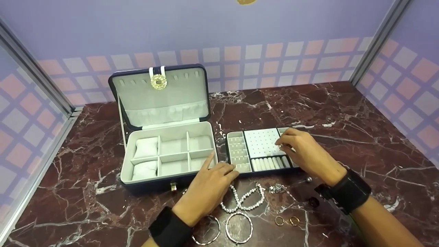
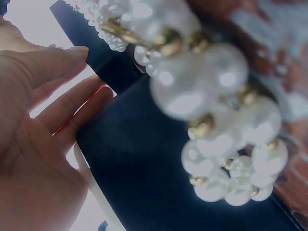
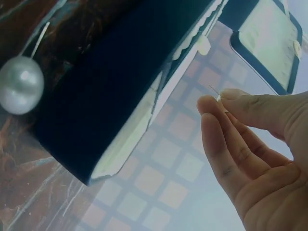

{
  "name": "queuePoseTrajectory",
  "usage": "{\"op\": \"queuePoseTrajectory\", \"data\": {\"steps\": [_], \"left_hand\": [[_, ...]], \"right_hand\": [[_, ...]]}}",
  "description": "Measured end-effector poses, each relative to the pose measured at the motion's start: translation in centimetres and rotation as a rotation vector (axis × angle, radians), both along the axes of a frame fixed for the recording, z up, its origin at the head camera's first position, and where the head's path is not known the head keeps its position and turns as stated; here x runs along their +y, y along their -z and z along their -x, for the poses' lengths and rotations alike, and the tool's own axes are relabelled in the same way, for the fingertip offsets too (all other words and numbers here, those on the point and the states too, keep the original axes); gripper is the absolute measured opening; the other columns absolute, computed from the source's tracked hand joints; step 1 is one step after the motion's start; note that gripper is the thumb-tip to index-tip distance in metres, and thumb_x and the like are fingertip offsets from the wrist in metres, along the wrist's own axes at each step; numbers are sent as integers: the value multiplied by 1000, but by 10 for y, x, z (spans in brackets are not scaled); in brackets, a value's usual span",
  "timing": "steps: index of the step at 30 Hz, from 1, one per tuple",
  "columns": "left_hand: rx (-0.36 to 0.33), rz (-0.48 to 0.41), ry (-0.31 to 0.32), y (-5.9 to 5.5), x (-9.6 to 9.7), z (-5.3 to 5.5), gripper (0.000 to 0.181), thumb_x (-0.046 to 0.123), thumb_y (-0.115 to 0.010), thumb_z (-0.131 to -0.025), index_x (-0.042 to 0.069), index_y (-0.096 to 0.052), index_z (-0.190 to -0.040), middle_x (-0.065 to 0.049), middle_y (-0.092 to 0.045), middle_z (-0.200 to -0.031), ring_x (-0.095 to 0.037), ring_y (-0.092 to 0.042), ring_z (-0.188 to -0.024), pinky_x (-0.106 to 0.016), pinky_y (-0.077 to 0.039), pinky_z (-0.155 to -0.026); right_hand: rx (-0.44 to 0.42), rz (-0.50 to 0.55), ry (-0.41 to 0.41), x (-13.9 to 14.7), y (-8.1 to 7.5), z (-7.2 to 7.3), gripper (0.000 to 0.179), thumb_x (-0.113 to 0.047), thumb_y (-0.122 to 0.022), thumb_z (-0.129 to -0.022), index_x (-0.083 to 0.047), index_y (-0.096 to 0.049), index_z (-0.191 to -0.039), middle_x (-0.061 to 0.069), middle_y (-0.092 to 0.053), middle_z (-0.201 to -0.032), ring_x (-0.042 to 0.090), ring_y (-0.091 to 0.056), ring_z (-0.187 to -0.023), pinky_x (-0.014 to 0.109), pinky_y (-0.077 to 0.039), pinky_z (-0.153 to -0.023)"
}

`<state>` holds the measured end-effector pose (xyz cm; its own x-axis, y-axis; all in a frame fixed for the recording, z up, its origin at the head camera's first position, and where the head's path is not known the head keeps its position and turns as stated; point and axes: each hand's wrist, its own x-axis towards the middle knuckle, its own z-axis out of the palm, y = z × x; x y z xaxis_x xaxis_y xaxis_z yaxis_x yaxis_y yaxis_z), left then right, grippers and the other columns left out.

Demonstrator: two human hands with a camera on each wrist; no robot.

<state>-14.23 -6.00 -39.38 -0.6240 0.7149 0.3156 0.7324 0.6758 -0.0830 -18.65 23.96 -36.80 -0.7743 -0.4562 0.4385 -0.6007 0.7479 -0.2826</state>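
My right hand pinches a small stud earring between thumb and fingertips, its thin pin pointing outward. It hovers over the removable jewelry tray, near the right edge of the perforated white earring panel. On the tray's left corner rest the fingers of my left hand, fairly straight and holding nothing. That hand lies between the tray and the open navy jewelry box. A pearl stud lies on the table by the tray, below my right hand.
In front of the tray lie a pearl strand, a silvery ornament, two bangles, two small rings and a dark round item. Two white cushions fill the box's left compartments. Its lid stands upright.
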Motion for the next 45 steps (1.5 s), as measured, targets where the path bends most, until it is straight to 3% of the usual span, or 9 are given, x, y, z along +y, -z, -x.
{"op": "queuePoseTrajectory", "data": {"steps": [11,21,45], "left_hand": [[-5,-3,0,0,1,-1,27,16,-68,-94,17,-71,-121,-3,-71,-130,-20,-66,-122,-57,-31,-123],[-12,-6,-5,0,1,-2,24,19,-64,-98,18,-71,-121,-3,-71,-130,-20,-65,-123,-57,-30,-123],[-25,10,-18,1,1,0,27,19,-66,-96,18,-70,-123,-3,-71,-131,-20,-65,-124,-56,-30,-124]], "right_hand": [[-49,7,13,0,10,3,18,11,-74,-83,-2,-77,-95,7,-69,-93,18,-68,-86,34,-61,-77],[-32,-10,8,-1,13,4,17,11,-72,-84,-2,-76,-94,7,-68,-92,18,-68,-85,35,-60,-77],[-50,-104,10,-6,18,7,25,11,-73,-81,-8,-77,-97,5,-73,-100,22,-70,-96,40,-60,-89]]}}
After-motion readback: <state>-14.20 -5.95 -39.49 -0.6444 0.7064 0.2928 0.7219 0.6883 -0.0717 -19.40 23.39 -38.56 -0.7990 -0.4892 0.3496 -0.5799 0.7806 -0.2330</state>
